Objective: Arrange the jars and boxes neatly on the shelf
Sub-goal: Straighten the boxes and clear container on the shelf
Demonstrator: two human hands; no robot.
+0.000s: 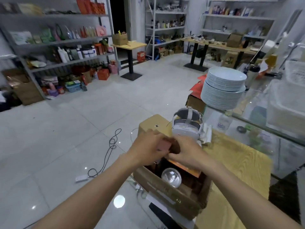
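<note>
An open cardboard carton [171, 194] stands on a yellow-topped table [234, 164] in front of me. Inside it lie a jar with a shiny silver lid [171, 176], an orange box [184, 167] and darker items. Both my hands reach over its far end. My left hand [148, 146] grips a small pink-red box [164, 145]. My right hand [186, 152] has its fingers curled around a dark brown item [175, 147] beside that box; the blur hides what it is. The stocked grey shelf [66, 42] stands far left across the floor.
A white headset [186, 128] sits on the table just beyond the carton. A tall stack of pale plates [224, 86] stands on a glass counter [264, 123] at right. A black cable and power strip [81, 178] lie on the tiled floor at left. Small tables stand further back.
</note>
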